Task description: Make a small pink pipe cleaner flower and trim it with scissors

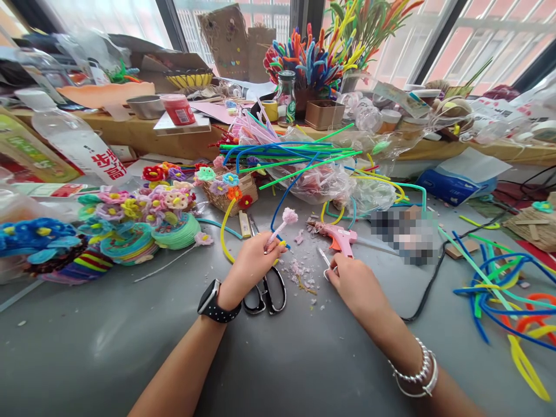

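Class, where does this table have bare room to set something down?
Mostly bare tabletop lies front left, between flower-topped pots and left forearm, and front middle, between that and right forearm, nearer than the scissors. Crowded: back ledge and right, with loose strips.

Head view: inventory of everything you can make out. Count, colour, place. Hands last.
Table: 1, grey, foreground
Fluffy-tipped stem: 1, pale pink, in left hand
Slim tool: 1, whitish, in right hand
Glue gun: 1, pink, beyond right hand
Scissors: 1, black-handled, by left wrist
Fluff scraps: many, pale pink, between hands
Flower-covered baskets: several, multicoloured, left
Loose pipe cleaners: many, mixed, right
Plastic bags: uncounted, clear, centre rear
Tissue pack: 1, blue, rear right
Plastic bottle: 1, clear, rear left
Ledge: 1, tan, rear; clutter uncountable
Tub: 1, pinkish red, on ledge
Glass bottle: 1, clear, on ledge
Left hand: 1, black watch, centre
Right hand: 1, silver bracelets, right of centre
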Motion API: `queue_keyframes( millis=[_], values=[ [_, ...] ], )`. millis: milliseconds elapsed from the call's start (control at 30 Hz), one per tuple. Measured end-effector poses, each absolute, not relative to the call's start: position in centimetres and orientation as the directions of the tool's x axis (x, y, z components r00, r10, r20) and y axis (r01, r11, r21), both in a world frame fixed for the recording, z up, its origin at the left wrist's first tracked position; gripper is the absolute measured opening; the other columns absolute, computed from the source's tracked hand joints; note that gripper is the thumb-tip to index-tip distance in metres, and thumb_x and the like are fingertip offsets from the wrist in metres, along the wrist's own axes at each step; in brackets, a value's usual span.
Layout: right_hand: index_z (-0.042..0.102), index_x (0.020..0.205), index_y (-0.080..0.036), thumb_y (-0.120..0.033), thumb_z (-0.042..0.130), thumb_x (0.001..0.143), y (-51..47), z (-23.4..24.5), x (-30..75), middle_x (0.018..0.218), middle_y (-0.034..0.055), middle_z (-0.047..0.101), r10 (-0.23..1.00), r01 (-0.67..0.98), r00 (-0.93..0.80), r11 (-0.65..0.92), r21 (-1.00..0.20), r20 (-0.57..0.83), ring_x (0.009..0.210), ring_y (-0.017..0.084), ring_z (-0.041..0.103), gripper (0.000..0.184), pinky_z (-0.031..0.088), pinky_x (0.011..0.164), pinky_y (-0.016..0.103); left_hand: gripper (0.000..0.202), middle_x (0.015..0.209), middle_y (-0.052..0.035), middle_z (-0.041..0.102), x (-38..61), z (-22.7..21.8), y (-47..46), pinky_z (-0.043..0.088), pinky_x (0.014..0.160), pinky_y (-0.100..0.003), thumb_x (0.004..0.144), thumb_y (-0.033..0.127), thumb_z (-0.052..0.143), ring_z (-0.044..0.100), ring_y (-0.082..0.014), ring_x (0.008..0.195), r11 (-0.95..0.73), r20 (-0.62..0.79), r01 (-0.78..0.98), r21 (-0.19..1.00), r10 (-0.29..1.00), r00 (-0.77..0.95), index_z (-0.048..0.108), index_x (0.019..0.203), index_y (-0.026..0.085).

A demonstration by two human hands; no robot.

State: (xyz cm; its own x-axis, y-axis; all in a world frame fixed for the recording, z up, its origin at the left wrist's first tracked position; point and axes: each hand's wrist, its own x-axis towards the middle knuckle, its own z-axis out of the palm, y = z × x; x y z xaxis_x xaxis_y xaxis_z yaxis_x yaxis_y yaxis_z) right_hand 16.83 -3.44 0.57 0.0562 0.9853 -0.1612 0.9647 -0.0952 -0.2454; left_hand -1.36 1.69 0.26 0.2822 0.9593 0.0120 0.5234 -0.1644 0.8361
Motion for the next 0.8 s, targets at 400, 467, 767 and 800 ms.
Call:
queue_keyframes(
  millis=[400,467,767,800],
  values=[
    [0.064,0.085,-0.018,-0.024,0.048,0.082,-3.5,0.8,16.1,0.075,0.0013,0.064,0.971,0.658,-0.162,0.240,-0.714,0.177,0.064,0.012,0.057,0.017,0.042,0.059,0.020,0.026,0.059,0.0014,0.055,-0.6,1.1,0.8,0.043,0.057,-0.024,0.064,0.025,0.058,0.056,-0.0116,0.059,-0.019,-0.158,0.336,0.942,0.857,0.491,0.038,0.050,0.016],
    [0.065,0.082,-0.018,-0.025,0.051,0.080,-3.4,0.5,15.8,0.072,0.0012,0.063,0.969,0.595,-0.169,0.247,-0.765,0.182,0.059,0.011,0.056,0.016,0.042,0.055,0.021,0.019,0.057,0.0018,0.054,-0.7,0.9,0.8,0.044,0.057,-0.024,0.065,0.027,0.058,0.056,-0.0123,0.060,-0.035,-0.151,0.327,0.944,0.838,0.524,0.047,0.055,0.015],
    [0.059,0.071,-0.015,-0.028,0.052,0.077,-3.3,-0.7,15.3,0.064,0.0023,0.059,0.986,0.470,-0.082,0.167,-0.867,0.145,0.053,0.011,0.049,0.016,0.038,0.049,0.023,0.024,0.065,-0.0011,0.060,-0.4,0.8,0.8,0.047,0.059,-0.025,0.065,0.031,0.060,0.058,-0.0131,0.062,0.006,-0.133,0.252,0.968,0.862,0.488,0.047,0.055,0.014],
    [0.058,0.071,-0.015,-0.029,0.052,0.077,-3.4,-0.7,15.2,0.064,0.0021,0.057,0.989,0.445,-0.057,0.149,-0.883,0.138,0.053,0.011,0.048,0.017,0.037,0.048,0.023,0.024,0.065,-0.0012,0.060,-0.4,0.9,0.8,0.047,0.059,-0.025,0.065,0.032,0.060,0.058,-0.0130,0.062,0.004,-0.125,0.247,0.969,0.871,0.475,0.048,0.056,0.014]
  ],
)
